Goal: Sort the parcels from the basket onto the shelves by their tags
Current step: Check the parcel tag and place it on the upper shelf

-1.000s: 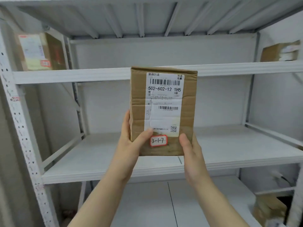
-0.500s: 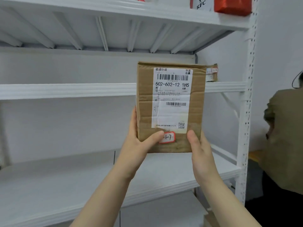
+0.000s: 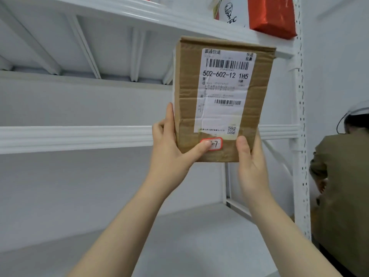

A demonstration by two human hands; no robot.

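I hold a brown cardboard parcel upright in front of the white shelves, its white shipping label facing me. My left hand grips its lower left edge, the thumb lying over part of the red-bordered tag, where only "-7" shows. My right hand grips the lower right corner, thumb on the front face. The parcel hangs in the air before the middle shelf, touching no shelf.
The top shelf carries a white KFC bucket and a red packet. The white perforated upright ends the rack on the right. Beyond it a person in an olive jacket bends down. A lower shelf runs beneath my arms.
My view has swung right and upward along the rack. The parcel stays in both hands and has risen. My left thumb has slid over the tag's first digits.
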